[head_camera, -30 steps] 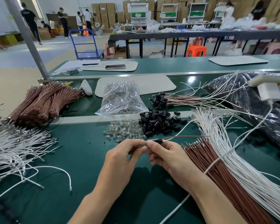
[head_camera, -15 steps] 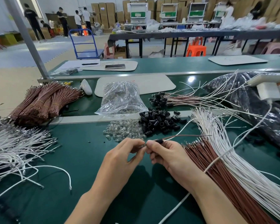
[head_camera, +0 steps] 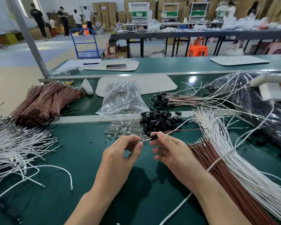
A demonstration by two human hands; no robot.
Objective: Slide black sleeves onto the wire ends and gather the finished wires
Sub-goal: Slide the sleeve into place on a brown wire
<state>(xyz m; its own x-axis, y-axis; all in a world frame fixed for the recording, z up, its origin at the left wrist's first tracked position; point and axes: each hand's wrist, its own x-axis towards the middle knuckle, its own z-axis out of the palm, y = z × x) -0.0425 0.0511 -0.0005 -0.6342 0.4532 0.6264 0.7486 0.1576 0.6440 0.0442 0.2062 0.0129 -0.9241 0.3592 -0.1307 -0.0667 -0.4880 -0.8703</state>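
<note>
1. A green-matted workbench (head_camera: 81,159) stands in a warehouse hall, with stacked cartons at the back.
2. The right hand (head_camera: 172,153) pinches a black sleeve (head_camera: 153,137) between thumb and forefinger; its other fingers hang loosely spread.
3. The left hand (head_camera: 118,158) pinches the near end of a brown-and-white wire pair (head_camera: 182,131) just left of the sleeve, its remaining fingers curled.
4. The sleeve is a short matt tube threaded on the pair, held above the mat between the hands. The wires run out of it to the right.
5. Just beyond the fingers, a heap of loose sleeves (head_camera: 159,120) touches a heap of clear glass bulbs (head_camera: 125,129).
6. Behind them a clear plastic bag (head_camera: 122,98) holds more bulbs. What the black plastic bag (head_camera: 258,111) at right holds cannot be told.
7. Finished wires (head_camera: 162,99) lie behind the heap, their sleeved ends pointing left.
8. Brown wires (head_camera: 217,168) and white wires (head_camera: 243,159) fan beside the right forearm.
9. Tied brown bundles (head_camera: 44,101) lie at left.
</note>
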